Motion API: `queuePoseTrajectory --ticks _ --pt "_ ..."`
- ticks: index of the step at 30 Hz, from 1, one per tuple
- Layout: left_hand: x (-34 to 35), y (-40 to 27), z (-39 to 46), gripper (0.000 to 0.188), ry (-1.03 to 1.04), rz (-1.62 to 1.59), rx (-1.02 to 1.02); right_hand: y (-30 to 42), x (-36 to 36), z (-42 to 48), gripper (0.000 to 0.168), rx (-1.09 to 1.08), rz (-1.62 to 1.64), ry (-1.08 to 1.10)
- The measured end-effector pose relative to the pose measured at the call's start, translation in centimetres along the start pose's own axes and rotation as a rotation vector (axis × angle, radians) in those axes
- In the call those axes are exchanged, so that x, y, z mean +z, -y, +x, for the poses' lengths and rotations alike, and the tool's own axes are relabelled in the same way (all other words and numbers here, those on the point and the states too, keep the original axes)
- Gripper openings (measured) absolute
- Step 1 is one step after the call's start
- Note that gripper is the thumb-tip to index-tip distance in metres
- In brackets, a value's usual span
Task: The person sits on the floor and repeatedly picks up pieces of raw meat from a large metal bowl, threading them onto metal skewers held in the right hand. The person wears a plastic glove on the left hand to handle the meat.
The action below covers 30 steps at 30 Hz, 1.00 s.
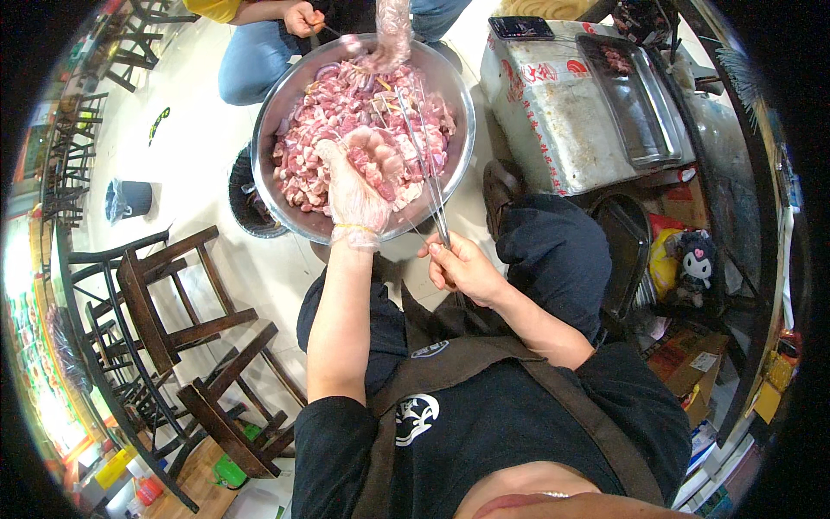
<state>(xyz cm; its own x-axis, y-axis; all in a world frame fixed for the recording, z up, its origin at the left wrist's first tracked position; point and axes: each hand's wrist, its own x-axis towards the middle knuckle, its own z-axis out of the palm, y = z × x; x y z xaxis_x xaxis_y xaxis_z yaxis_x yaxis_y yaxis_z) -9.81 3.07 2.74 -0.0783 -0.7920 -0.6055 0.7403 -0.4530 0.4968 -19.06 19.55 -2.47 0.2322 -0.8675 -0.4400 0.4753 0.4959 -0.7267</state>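
Note:
A wide stainless-steel bowl (pixel 468 139) is heaped with raw diced meat (pixel 305 146), mixed with bits of purple onion and yellowish strips. My left hand (pixel 360 188) wears a clear plastic glove, banded at the wrist. It lies over the near part of the bowl, fingers curled around several meat pieces (pixel 373 170). My right hand (pixel 463 266) is bare and grips a bunch of thin metal skewers (pixel 433 185) by their near ends, at the bowl's near right rim. Their far ends fan out over the meat. One skewer points apart from the bunch, towards my left wrist.
Opposite me, a person's bare hand (pixel 303 19) holds a skewer; their gloved hand (pixel 392 39) reaches into the bowl. A foam box (pixel 551 130) at right carries a metal tray (pixel 648 123) and a phone (pixel 521 28). A dark bin (pixel 243 207) and wooden stools (pixel 188 292) stand left.

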Motion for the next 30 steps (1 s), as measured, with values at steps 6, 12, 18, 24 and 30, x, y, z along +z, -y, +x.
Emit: queuePoseTrajectory --ticks 6,12,18,24,30 --pt "-4.5 0.1 2.8 0.05 0.24 0.075 -0.027 0.1 -0.2 -0.1 0.022 0.004 0.023 0.062" --pt "-5.5 0.6 1.6 0.059 0.542 -0.293 -0.423 0.7 0.0 -0.1 0.022 0.009 0.031 0.061" --pt "-2.6 0.1 0.9 0.05 0.161 0.052 -0.044 0.0 -0.5 -0.1 0.024 0.032 -0.015 0.091" --pt "-3.6 0.3 1.9 0.047 0.155 0.118 -0.006 0.7 0.4 -0.3 0.027 0.082 -0.127 0.055" --pt "-1.9 -0.4 0.4 0.04 0.173 -0.019 0.02 0.0 -0.6 -0.3 0.02 0.143 0.053 0.059"
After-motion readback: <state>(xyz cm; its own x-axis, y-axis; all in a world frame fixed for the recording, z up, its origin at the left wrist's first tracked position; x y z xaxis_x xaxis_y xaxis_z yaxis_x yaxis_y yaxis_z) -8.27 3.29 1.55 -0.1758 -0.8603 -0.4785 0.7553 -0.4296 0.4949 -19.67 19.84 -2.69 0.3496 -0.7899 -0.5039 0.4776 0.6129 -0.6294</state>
